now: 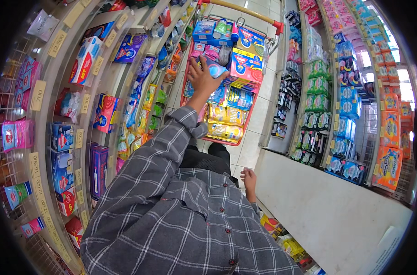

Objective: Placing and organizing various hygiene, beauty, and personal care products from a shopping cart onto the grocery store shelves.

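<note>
My left hand (203,77) reaches into a shopping cart (250,118) with a red rim. Its fingers and thumb spread around a dark blue pack (213,65) with a light blue picture, partly hidden by the hand. Beside that pack stand Baygon boxes (246,63), one of them red and blue. Blue cartons (204,31), white bottles with green labels (220,28) and small pink packs (212,52) lie farther along. Closer to my body are blue and yellow packs (240,98) and yellow pouches (225,132). My right hand (248,178) hangs low beside my body, fingers loosely bent, apparently holding nothing.
Shelves with boxed and bagged goods and price tags (57,43) run close along the left, including a HIT box (86,60). On the right stand shelves of green packs (316,86) and orange packs (389,165). A pale flat panel (318,199) lies at my right, its corner near my right hand.
</note>
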Tool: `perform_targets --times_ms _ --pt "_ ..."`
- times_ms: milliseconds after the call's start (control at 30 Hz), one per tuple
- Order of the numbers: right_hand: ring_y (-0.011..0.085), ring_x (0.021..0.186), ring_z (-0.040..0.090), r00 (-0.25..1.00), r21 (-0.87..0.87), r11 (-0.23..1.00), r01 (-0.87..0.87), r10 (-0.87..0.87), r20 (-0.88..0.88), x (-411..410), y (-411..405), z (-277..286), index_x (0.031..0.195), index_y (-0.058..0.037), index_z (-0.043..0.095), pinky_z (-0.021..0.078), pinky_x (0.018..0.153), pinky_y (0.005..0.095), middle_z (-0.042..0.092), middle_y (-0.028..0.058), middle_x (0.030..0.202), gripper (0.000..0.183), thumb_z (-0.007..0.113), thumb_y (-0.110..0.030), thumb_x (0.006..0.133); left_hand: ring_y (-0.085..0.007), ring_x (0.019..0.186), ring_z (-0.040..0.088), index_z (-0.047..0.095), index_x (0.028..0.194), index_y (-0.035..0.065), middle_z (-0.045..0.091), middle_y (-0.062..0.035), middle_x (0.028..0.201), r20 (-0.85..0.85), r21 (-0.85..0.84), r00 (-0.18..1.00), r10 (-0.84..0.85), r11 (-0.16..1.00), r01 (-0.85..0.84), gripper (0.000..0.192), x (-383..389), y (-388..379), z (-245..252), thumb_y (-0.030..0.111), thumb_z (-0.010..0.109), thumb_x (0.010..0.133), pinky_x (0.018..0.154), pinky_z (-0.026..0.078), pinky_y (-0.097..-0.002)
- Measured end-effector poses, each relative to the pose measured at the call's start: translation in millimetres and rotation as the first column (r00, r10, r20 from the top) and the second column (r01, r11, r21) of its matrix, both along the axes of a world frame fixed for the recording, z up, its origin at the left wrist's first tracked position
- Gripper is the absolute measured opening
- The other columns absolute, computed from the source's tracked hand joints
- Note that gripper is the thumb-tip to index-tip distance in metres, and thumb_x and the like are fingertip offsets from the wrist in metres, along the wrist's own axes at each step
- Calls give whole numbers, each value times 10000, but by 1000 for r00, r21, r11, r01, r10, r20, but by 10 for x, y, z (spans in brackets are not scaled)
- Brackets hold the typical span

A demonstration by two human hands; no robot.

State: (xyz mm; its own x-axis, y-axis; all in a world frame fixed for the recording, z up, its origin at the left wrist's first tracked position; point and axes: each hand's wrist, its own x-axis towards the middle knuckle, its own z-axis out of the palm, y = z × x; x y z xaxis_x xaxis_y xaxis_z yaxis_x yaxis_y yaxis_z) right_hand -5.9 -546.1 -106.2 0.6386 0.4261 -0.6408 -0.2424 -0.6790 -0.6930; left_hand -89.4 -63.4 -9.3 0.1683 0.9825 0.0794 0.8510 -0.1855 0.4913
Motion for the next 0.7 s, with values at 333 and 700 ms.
perform_targets --times_ms 333,700 --pt "175 710 665 982 -207 977 -45 6 -186 -444 -843 -176 1143 -40 638 501 562 290 695 97 911 331 522 -298 970 -383 1222 415 374 1471 109 449 -179 1352 113 204 947 -301 940 274 808 -600 267 -156 426 731 819 1027 340 -493" --pt "160 789 620 970 -204 974 100 -140 -196 -191 -360 -51 1153 -75 658 490 649 303 671 57 964 341 566 -323 938 -458 1323 318 109 1528 16 318 -295 1420 363 64 909 -206 978 196 1206 -538 232 -346 475 838 685 1101 287 -524"
